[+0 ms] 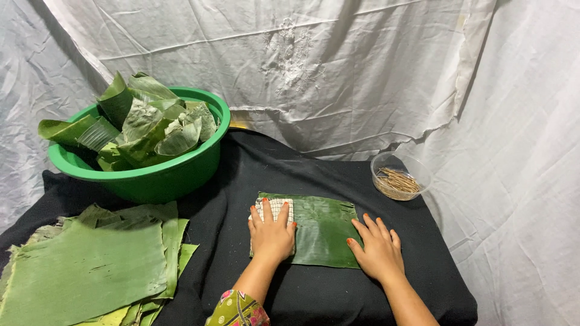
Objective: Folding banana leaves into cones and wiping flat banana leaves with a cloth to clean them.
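Directly below the camera, a person's two bare hands rest on a rectangular piece of banana leaf (323,232) laid flat on a black-draped worktop (314,296). The left hand (272,235) lies palm down, fingers spread and grip open, pressing a pale woven pad (277,207) at the leaf's left end. The right hand (379,249) also lies flat with an open grip, on the leaf's lower right corner. The leaf's long axis runs left to right, spanning the gap between both hands. A green basin (163,178) of folded leaves stands at the far left, a stack of flat leaves (84,268) lies near left, and a clear bowl of sticks (400,176) sits beyond the right hand.
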